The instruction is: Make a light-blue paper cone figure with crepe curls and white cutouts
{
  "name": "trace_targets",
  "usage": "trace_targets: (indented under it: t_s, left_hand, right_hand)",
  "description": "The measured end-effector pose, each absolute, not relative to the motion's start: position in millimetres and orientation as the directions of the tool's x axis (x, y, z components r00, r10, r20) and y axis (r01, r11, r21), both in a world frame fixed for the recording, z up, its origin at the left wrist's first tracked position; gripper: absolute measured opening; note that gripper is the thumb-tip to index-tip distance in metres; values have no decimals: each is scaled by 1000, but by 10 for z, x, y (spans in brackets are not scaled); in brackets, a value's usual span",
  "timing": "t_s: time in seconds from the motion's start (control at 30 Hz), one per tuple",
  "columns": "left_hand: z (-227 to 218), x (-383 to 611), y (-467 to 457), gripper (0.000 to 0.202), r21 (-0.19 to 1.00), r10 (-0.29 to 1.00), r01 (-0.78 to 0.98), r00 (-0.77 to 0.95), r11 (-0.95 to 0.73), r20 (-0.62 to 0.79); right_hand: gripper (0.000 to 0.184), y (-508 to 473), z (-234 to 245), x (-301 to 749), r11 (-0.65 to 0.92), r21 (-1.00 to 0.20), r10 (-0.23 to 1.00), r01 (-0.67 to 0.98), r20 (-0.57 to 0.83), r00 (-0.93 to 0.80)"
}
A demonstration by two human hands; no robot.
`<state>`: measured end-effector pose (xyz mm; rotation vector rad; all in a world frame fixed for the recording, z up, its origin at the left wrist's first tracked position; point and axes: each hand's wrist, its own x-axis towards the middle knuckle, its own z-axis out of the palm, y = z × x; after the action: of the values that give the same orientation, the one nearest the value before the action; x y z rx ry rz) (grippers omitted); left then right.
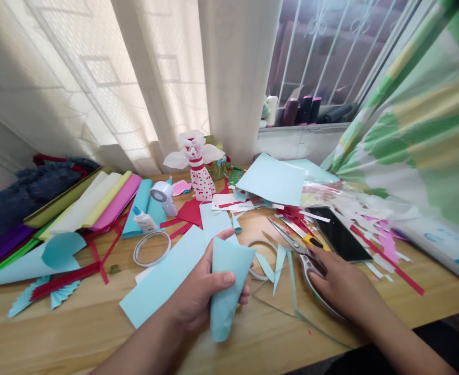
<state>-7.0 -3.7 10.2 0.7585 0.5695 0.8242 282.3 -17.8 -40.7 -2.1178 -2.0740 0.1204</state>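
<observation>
A rolled light-blue paper cone (231,281) stands upright in my left hand (202,291), its wide end up, my thumb pressed across its front. My right hand (341,278) grips the handles of a pair of metal scissors (295,242), which lie low over the table with their blades pointing away and to the left. Just beyond those handles is a yellow-and-black utility knife (313,241). Thin light-blue paper offcuts (279,268) and a roll of tape (258,250) are between my two hands. Behind my left wrist lies a long light-blue paper strip (163,281).
At the left are rolled coloured papers (116,200), another blue paper cone (38,263) and red ribbon (67,278). A glue bottle (144,220), tape roll (151,249) and paper figure (201,177) stand farther back. To the right are a black phone (341,234) and paper scraps.
</observation>
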Motion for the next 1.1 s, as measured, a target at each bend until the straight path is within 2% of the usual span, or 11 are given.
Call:
trace_targets:
  t_s: [0.07,0.17,0.3,0.43,0.8,1.1]
  left_hand:
    - [94,-75,-35,87,798,829,-410,526,441,-188]
    - [83,-94,-36,84,803,834,-413,523,429,-176]
    - [56,-139,-35,81,759,735,-434,672,485,-86]
    - [17,-166,-34,83,713,631,-431,775,553,-21]
    - [-98,-167,-21,105,651,448,-364,893,666,41]
    - [-157,-178,-27,96,632,395,-359,914,686,91]
  right_hand:
    - [47,-215,-411,2844,27,-295,996,955,86,-2]
    - [55,-332,-332,2853,181,-421,981,889,144,-131]
    - [74,-486,-144,2810,475,-414,880,776,245,-408]
    - [88,-535,21,2734,622,-381,783,684,302,-544]
    - [88,-435,138,2592,685,-458,716,567,276,-641]
    - [85,-461,196,2566,726,-403,682,557,314,-661]
